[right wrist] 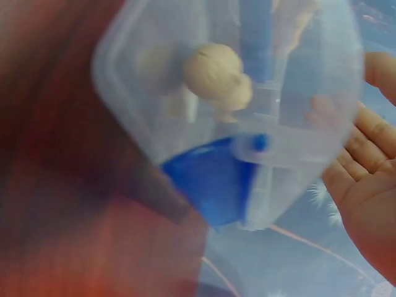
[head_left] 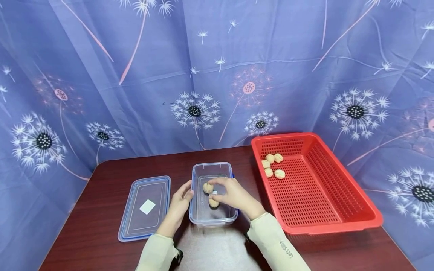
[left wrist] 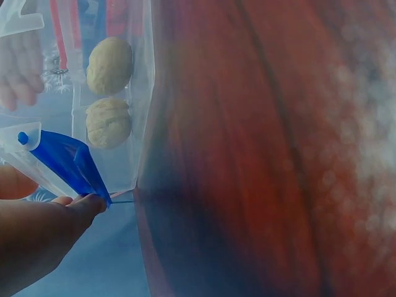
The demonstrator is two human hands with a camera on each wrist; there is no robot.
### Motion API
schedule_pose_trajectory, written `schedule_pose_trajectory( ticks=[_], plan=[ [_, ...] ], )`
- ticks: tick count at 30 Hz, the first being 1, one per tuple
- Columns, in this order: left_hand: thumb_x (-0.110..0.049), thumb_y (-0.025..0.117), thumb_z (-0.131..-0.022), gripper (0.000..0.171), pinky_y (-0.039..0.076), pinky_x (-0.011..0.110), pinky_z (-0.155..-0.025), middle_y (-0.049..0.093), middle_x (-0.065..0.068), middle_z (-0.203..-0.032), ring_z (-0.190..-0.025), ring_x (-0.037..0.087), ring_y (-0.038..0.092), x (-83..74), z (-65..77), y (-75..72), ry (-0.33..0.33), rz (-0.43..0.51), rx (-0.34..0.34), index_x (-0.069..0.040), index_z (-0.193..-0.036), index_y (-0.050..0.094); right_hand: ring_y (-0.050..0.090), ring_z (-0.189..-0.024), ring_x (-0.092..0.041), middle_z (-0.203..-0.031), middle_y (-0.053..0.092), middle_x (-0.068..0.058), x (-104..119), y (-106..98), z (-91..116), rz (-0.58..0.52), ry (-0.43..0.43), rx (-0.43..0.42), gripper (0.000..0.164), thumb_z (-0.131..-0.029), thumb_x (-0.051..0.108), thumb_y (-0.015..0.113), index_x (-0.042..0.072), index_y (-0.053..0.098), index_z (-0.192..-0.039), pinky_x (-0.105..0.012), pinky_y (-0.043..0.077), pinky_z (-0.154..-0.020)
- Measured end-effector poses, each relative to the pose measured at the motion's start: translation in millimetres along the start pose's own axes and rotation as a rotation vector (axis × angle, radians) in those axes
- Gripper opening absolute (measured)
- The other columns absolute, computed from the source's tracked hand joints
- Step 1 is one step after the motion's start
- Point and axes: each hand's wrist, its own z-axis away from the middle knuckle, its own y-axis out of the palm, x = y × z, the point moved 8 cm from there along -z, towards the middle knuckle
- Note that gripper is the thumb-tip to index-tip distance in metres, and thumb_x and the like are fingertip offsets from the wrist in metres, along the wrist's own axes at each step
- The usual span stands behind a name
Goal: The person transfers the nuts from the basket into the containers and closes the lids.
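A clear plastic food box (head_left: 213,222) stands uncovered on the table with two walnuts, one walnut (head_left: 208,188) behind the other walnut (head_left: 213,203). My left hand (head_left: 179,205) grips the box's left side. In the left wrist view its fingertips lie against a blue latch (left wrist: 71,161) hanging from the rim. Over the box's right side reaches my right hand (head_left: 234,194), thumb and index finger apart above the walnuts. The right wrist view shows this hand (right wrist: 371,167) with fingers loosely extended, nothing in the palm.
Right of the box, a red perforated basket (head_left: 339,226) has several walnuts (head_left: 269,158) at its left end. The clear lid (head_left: 135,222) with blue seal and white label lies flat at the left. A blue dandelion-print curtain (head_left: 217,75) hangs behind the dark wooden table (head_left: 95,214).
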Motion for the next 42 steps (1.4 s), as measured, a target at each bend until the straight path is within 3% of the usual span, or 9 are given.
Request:
schedule_pose_trajectory(
  ticks=[11, 18, 24, 32, 42],
  plan=[
    [-0.002, 0.043, -0.100, 0.045, 0.028, 0.052, -0.112, 0.038, 0.032, -0.143, -0.135, 0.041, 0.034, -2.3, 1.2, -1.0, 0.006, 0.004, -0.004, 0.009, -0.143, 0.034, 0.061, -0.111, -0.022, -0.116, 0.068, -0.007, 24, -25, -12, 0.029, -0.002, -0.007, 0.041, -0.082, 0.013, 0.076, 0.004, 0.065, -0.120, -0.038, 0.049, -0.096],
    [-0.002, 0.043, -0.100, 0.046, 0.027, 0.051, -0.113, 0.038, 0.032, -0.143, -0.135, 0.040, 0.034, -2.7, 0.6, -3.1, 0.004, 0.004, -0.017, 0.009, -0.143, 0.034, 0.061, -0.111, -0.019, -0.117, 0.067, -0.005, 36, -55, -20, 0.028, -0.018, -0.033, 0.045, -0.082, 0.019, 0.077, 0.007, 0.063, -0.123, -0.036, 0.048, -0.097],
    [-0.002, 0.042, -0.100, 0.046, 0.027, 0.051, -0.113, 0.037, 0.032, -0.144, -0.135, 0.041, 0.034, -4.2, 0.1, -3.9, 0.014, -0.003, -0.020, 0.010, -0.143, 0.033, 0.061, -0.110, -0.026, -0.118, 0.066, -0.011, 39, -86, -27, 0.043, -0.017, -0.069, 0.049, -0.083, 0.019, 0.076, 0.004, 0.060, -0.127, -0.040, 0.048, -0.098],
    [-0.002, 0.043, -0.100, 0.046, 0.027, 0.050, -0.113, 0.038, 0.029, -0.145, -0.137, 0.039, 0.033, -0.3, -1.4, -5.2, -0.008, -0.003, -0.024, 0.007, -0.144, 0.035, 0.059, -0.113, -0.028, -0.125, 0.063, -0.012, 23, -130, -28, 0.054, 0.078, -0.099, 0.055, -0.085, 0.018, 0.074, 0.005, 0.055, -0.135, -0.040, 0.045, -0.101],
    [-0.003, 0.044, -0.100, 0.046, 0.029, 0.052, -0.112, 0.038, 0.030, -0.144, -0.134, 0.041, 0.035, 0.4, 0.3, -1.3, -0.003, -0.027, -0.013, 0.007, -0.144, 0.035, 0.057, -0.118, -0.030, -0.129, 0.061, -0.010, -19, -175, -10, 0.106, 0.209, -0.144, 0.056, -0.088, 0.026, 0.071, 0.013, 0.052, -0.139, -0.046, 0.045, -0.099]
  ],
)
